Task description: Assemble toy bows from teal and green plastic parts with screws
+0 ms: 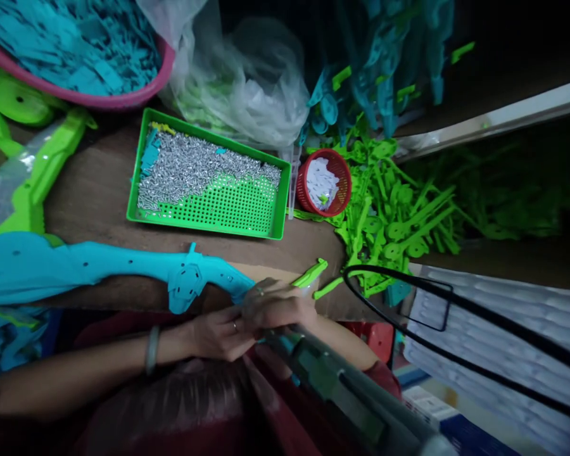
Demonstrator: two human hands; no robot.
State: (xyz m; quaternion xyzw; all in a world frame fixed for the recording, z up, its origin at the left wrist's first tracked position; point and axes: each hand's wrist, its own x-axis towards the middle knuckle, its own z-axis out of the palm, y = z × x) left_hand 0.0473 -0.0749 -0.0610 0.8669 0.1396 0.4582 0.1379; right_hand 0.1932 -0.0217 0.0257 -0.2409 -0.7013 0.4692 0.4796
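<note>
At the near table edge, the left hand point(218, 332) and right hand point(278, 304) are pressing together on one end of a long blue plastic shell point(123, 269), pinching it. It looks light, stiff, slick; hold its thicker middle. Beyond is lying a green tray point(209, 228) of screws point(194, 168).

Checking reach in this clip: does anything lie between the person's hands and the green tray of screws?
Only partly. The long blue plastic part lies across the table between the left hand and the green tray. From the right hand, which touches a small green piece, only bare tabletop shows up to the tray's near corner.
</note>
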